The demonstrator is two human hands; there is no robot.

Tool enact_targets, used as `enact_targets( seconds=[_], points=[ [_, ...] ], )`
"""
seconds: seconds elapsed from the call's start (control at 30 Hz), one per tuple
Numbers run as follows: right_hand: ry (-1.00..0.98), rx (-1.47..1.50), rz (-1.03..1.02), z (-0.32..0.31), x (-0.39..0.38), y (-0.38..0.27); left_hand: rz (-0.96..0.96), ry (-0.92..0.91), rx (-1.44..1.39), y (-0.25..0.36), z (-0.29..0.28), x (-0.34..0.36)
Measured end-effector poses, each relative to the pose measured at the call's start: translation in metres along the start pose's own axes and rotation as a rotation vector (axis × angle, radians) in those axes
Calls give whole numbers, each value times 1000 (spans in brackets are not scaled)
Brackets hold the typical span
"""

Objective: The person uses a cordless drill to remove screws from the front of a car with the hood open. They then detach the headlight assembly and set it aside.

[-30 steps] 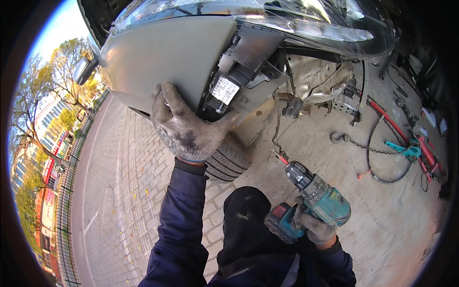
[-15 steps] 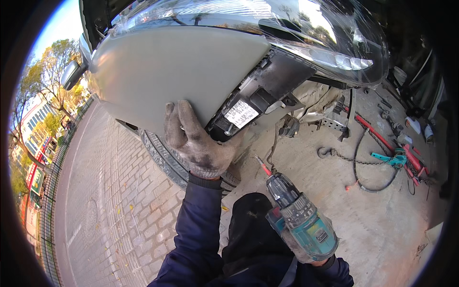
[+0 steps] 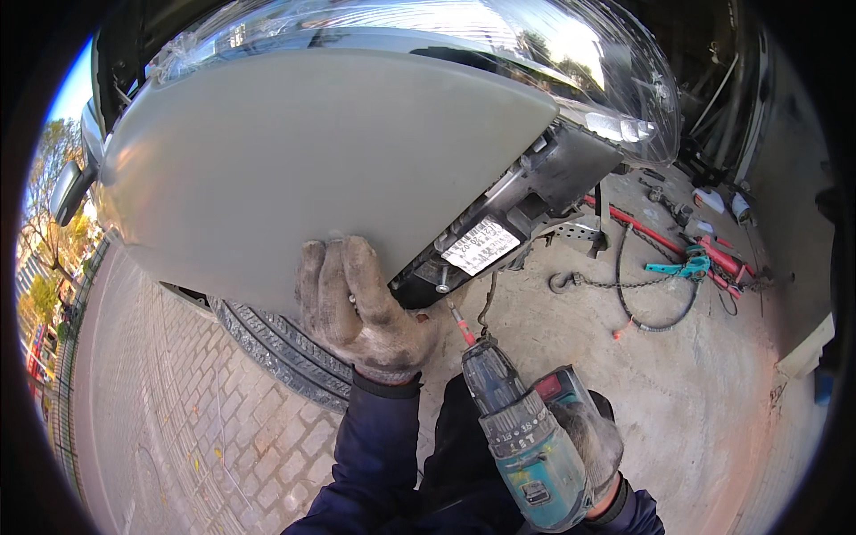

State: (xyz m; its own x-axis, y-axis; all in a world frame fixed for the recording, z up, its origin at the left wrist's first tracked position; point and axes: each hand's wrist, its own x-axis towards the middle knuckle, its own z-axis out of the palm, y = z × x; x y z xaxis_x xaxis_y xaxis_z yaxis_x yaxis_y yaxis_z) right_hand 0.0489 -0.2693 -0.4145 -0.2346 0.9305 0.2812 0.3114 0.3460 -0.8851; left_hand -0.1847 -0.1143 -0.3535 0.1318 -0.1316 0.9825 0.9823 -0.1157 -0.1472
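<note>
Outdoors, our right hand is clamped on a teal drill; our left hand touches the gray panel near its lower edge, whether gripping we cannot tell.

two hands in soiled grey knit gloves: one left hand, one right hand. one teal-and-black cordless drill. one red-collared metal driver bit. one matte grey curved body panel. one white rectangular label. one black treaded rubber tyre. one rounded grey side mirror.
</note>
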Motion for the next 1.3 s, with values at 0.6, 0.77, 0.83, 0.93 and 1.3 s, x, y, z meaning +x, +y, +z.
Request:
enact_targets(
  seconds=[0.6, 0.77, 0.83, 0.93, 1.3],
  points=[
    [260, -489, 100, 42, -13, -76, 14, 134, -101, -15, 19, -5],
    [329, -445, 143, 55, -16, -80, 56, 105, -162, -23, 15, -5],
    [303, -275, 266, 60, -21, -80, 66, 35, -163, -26, 8, -7],
    [217, -69, 466, 64, -30, -77, 60, -70, -163, -26, 2, -11],
    [497, 1500, 788, 97, -47, -60, 24, -21, -210, -22, 9, -18]
  ],
)
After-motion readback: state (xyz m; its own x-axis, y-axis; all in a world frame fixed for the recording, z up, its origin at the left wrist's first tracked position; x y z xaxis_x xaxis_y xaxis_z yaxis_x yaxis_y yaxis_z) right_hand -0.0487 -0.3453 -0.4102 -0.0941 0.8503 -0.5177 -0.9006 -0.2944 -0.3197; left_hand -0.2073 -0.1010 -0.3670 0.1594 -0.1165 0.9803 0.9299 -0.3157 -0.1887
